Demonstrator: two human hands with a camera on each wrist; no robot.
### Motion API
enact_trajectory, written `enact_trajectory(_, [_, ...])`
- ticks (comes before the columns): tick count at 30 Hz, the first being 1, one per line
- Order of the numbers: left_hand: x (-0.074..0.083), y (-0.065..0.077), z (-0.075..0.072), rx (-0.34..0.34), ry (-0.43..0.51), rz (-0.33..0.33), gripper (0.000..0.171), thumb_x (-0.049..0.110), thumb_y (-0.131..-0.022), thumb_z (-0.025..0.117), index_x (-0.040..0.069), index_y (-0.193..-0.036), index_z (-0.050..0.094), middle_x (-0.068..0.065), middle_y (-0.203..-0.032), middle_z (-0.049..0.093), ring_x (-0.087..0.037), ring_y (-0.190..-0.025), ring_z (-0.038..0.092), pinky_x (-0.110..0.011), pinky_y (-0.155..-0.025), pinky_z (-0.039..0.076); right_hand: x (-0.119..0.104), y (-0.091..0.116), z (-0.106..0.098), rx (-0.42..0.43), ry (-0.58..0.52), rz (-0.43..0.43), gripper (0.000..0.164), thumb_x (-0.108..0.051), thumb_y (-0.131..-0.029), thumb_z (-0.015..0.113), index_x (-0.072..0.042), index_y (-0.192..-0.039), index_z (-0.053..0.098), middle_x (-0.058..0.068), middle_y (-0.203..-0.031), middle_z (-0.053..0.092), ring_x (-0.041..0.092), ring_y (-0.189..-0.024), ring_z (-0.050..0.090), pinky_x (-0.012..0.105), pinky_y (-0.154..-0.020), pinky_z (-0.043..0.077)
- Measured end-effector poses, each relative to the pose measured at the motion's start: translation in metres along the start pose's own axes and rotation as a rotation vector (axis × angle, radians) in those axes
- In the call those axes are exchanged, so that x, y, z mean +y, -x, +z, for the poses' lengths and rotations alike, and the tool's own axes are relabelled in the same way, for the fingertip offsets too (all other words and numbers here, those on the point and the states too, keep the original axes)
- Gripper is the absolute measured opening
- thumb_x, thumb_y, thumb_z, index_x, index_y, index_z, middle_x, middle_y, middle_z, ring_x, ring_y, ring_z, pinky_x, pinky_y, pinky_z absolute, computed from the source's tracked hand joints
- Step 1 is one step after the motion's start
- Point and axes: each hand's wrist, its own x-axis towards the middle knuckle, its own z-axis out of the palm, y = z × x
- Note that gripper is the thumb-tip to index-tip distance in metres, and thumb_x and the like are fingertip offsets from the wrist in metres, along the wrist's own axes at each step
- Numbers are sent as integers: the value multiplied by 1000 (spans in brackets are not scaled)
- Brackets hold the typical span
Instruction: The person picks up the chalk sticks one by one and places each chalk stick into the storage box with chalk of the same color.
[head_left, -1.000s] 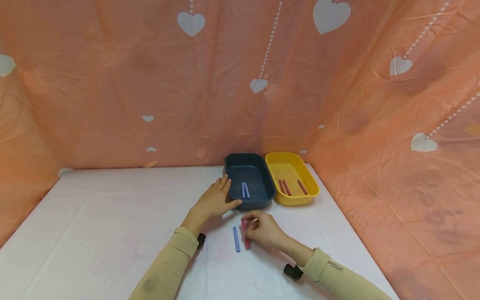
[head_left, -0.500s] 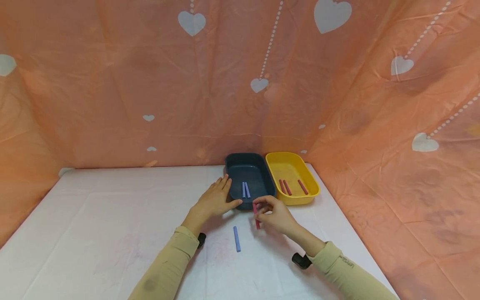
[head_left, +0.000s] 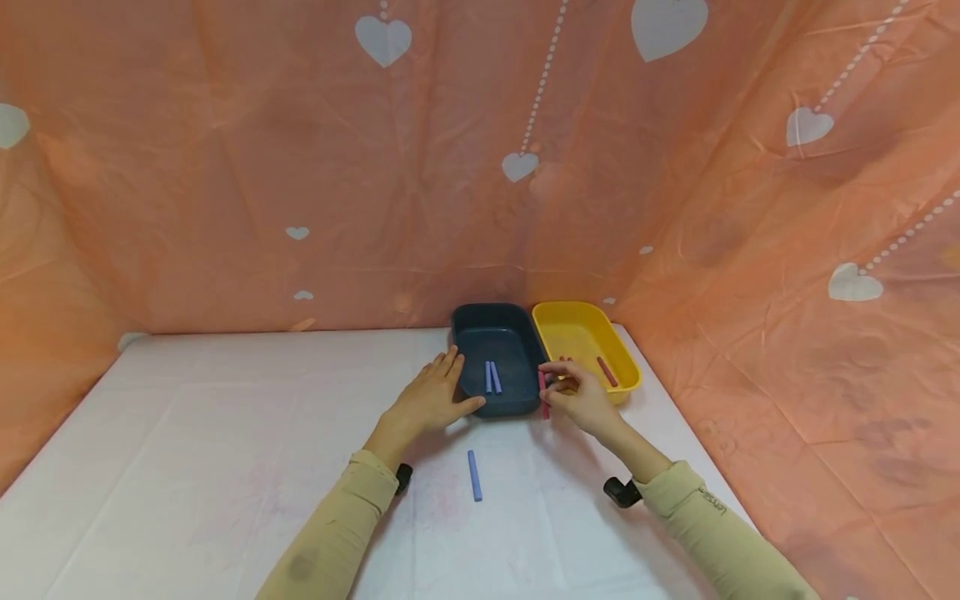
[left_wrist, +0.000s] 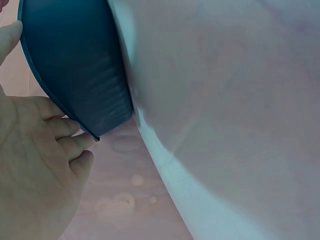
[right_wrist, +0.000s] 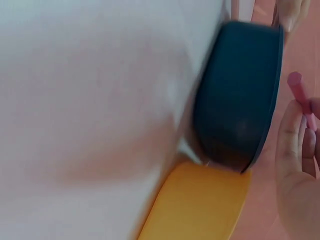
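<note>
My right hand point(head_left: 592, 406) pinches a red chalk stick point(head_left: 544, 407) between thumb and fingers, held up near the front corner where the two trays meet. In the right wrist view the red chalk's blunt end points away from the fingertips. My left hand point(head_left: 426, 402) rests with fairly straight fingers along the left side and front corner of the dark blue tray point(head_left: 498, 329). Two blue chalk sticks point(head_left: 489, 378) lie in that tray. The yellow tray point(head_left: 573, 329) holds red chalk sticks point(head_left: 607, 372), some partly hidden behind my right hand. Another blue chalk stick point(head_left: 475, 477) lies on the table.
Both trays stand side by side at the back right of the white-covered table point(head_left: 225, 433). Behind and to the sides hangs an orange curtain point(head_left: 420, 208) with white hearts. Faint pinkish smears mark the cloth.
The right hand has lifted the red chalk off the table beside the blue one and carried it away and rightward to the trays. The left hand has stayed on the blue tray.
</note>
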Motion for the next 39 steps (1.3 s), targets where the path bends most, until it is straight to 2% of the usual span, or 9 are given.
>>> enact_trajectory(5, [-2,-1,2,8,-6,2,95,68,-87,45,2,-151,19,-14,-158,10,-33,-144,14,-44,-116,16,29,-19,-15,57,6,-58,42,-3,-84,67,-5,-125,60,18,-112,58,22,-88,61,20,-72,54])
enact_trajectory(9, [-2,-1,2,8,-4,-1,95,68,-87,45,3,-151,19,-14,-158,9,-32,-144,14,-44,-116,16,34,-28,-27,74,-14,-80,42,-3,-85,66,-2,-126,58,19,-115,57,18,-89,61,20,-73,54])
enact_trajectory(15, [-1,0,1,6,-11,-6,94,68,-87,45,3,-151,19,-13,-158,9,-31,-144,14,-43,-116,17,42,-41,-45,92,-31,-47,43,-4,-87,64,0,-129,55,21,-118,55,14,-88,62,23,-72,55])
enact_trajectory(19, [0,0,2,3,-15,-4,94,69,-87,44,4,-151,19,-12,-159,8,-30,-145,13,-43,-116,16,48,-47,-57,120,17,-37,43,-3,-87,63,0,-129,56,21,-119,56,17,-88,65,21,-75,54])
enact_trajectory(26, [0,-1,3,4,-17,-9,94,69,-87,44,4,-151,19,-12,-159,9,-30,-145,13,-43,-116,16,56,-62,-73,96,138,32,42,-8,-91,59,-8,-133,54,16,-124,55,27,-93,66,37,-85,54])
enact_trajectory(34, [-1,-1,2,5,-22,-13,94,69,-87,43,5,-151,18,-11,-159,8,-29,-145,12,-43,-116,16,64,-80,-79,71,258,39,40,-6,-89,60,-6,-129,57,16,-119,60,25,-89,64,33,-73,54])
enact_trajectory(39, [-1,-1,2,7,-19,-6,94,69,-87,44,4,-151,19,-12,-159,8,-30,-145,13,-43,-116,16,67,-86,-79,24,301,68,39,-6,-89,62,-3,-128,57,18,-118,60,28,-92,60,29,-72,54])
